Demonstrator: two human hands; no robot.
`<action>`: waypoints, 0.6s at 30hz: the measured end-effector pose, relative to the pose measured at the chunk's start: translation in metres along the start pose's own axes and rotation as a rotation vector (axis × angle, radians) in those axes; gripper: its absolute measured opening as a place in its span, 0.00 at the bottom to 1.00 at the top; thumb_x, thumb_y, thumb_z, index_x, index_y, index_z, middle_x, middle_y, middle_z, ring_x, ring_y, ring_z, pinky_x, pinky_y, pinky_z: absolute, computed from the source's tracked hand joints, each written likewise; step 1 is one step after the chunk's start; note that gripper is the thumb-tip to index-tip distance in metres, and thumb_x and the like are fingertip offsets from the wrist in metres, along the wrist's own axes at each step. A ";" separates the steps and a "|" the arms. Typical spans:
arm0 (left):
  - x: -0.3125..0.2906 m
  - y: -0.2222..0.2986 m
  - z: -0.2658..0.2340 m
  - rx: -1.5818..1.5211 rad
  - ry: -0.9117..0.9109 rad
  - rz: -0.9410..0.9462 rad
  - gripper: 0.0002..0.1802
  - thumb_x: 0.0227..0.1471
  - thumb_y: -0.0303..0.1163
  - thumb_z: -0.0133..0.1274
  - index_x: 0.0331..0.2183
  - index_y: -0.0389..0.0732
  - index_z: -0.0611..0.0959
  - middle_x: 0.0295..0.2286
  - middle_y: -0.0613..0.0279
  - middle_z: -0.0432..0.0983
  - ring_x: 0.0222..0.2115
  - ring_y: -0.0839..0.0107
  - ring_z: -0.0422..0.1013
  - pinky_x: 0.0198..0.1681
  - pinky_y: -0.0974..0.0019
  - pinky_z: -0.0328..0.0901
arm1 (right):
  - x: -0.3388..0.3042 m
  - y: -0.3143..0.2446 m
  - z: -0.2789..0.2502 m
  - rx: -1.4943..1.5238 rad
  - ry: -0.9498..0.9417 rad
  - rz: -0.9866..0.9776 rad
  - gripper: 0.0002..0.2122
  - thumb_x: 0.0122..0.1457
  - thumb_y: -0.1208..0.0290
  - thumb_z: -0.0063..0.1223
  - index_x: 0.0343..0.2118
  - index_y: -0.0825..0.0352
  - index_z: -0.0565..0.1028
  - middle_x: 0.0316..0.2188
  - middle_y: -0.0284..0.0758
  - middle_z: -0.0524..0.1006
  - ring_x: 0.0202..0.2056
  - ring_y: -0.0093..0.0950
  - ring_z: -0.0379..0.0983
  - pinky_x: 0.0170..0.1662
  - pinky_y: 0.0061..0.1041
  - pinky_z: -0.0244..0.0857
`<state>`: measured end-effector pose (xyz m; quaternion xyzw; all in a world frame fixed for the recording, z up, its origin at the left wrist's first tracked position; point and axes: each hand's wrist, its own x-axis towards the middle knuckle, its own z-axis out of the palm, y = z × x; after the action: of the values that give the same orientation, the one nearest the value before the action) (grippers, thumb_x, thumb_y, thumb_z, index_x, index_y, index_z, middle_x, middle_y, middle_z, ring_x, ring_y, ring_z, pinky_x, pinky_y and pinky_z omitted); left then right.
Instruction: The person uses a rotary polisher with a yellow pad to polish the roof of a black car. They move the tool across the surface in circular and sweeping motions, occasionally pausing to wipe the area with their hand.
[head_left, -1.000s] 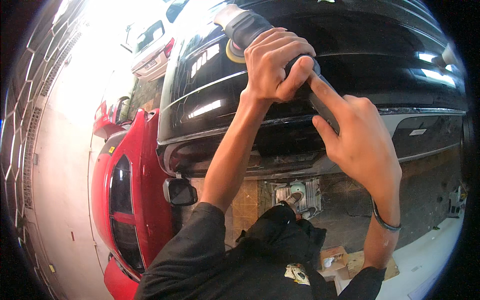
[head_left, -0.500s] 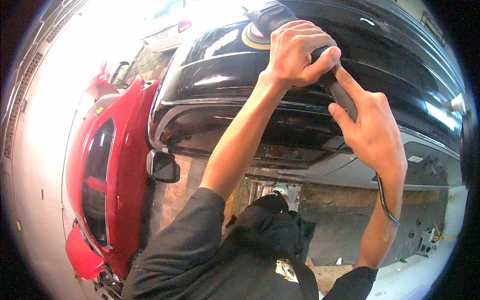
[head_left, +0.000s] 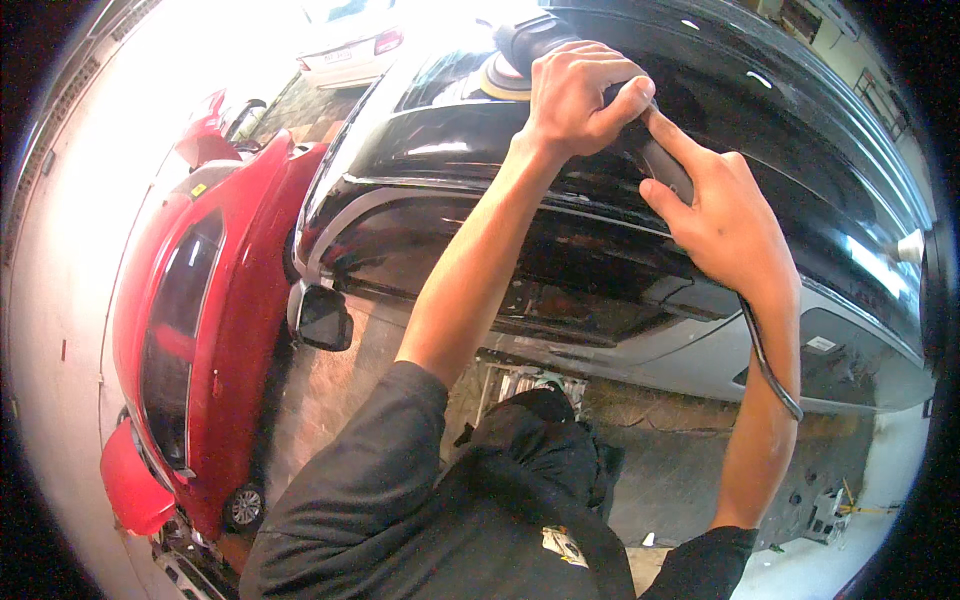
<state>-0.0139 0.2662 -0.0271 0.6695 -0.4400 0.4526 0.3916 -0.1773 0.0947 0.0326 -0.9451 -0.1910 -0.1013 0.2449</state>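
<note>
A black polisher (head_left: 535,38) rests against the glossy black car (head_left: 420,145), at the front edge of its roof. Its round, yellow-edged pad (head_left: 500,88) touches or nearly touches the surface; I cannot tell which. My left hand (head_left: 588,100) wraps over the polisher's body just behind the head. Further back, my right hand (head_left: 728,222) grips the rear handle, thumb on the near side and index finger stretched along it. A dark power cord (head_left: 765,360) runs from the handle's end down along my right forearm. My left hand hides the middle of the tool.
The black car's side mirror (head_left: 326,318) sticks out at lower left. Beyond it stands a red car (head_left: 240,340) with a loose red panel (head_left: 135,485) near it. At the far left back is a white car (head_left: 350,58). Some equipment (head_left: 828,515) lies on the floor at lower right.
Both hands and the polisher sit slightly further left in the picture, still gripping as before. The whole view has shifted a little, with the red car also further left.
</note>
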 end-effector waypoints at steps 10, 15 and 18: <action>-0.009 -0.015 -0.044 0.087 -0.038 -0.171 0.23 0.58 0.52 0.52 0.29 0.45 0.91 0.29 0.56 0.86 0.34 0.53 0.81 0.40 0.53 0.73 | 0.039 -0.002 0.028 -0.058 0.039 -0.150 0.30 0.62 0.67 0.60 0.68 0.65 0.69 0.36 0.59 0.80 0.36 0.53 0.79 0.49 0.39 0.71; -0.017 -0.028 -0.064 0.106 -0.010 -0.205 0.24 0.59 0.52 0.50 0.29 0.45 0.91 0.29 0.55 0.85 0.34 0.52 0.81 0.41 0.53 0.73 | 0.057 -0.024 0.028 -0.137 -0.099 -0.113 0.30 0.65 0.61 0.56 0.69 0.64 0.67 0.58 0.52 0.77 0.58 0.52 0.71 0.66 0.43 0.63; -0.022 -0.037 -0.076 0.124 0.001 -0.200 0.24 0.60 0.52 0.49 0.30 0.45 0.91 0.29 0.54 0.85 0.34 0.51 0.81 0.41 0.53 0.73 | 0.068 -0.028 0.037 -0.168 -0.099 -0.148 0.30 0.65 0.61 0.56 0.70 0.63 0.66 0.58 0.51 0.77 0.59 0.51 0.71 0.67 0.43 0.63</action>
<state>-0.0033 0.3524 -0.0308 0.7326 -0.3422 0.4379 0.3929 -0.1233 0.1570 0.0317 -0.9494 -0.2631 -0.0881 0.1469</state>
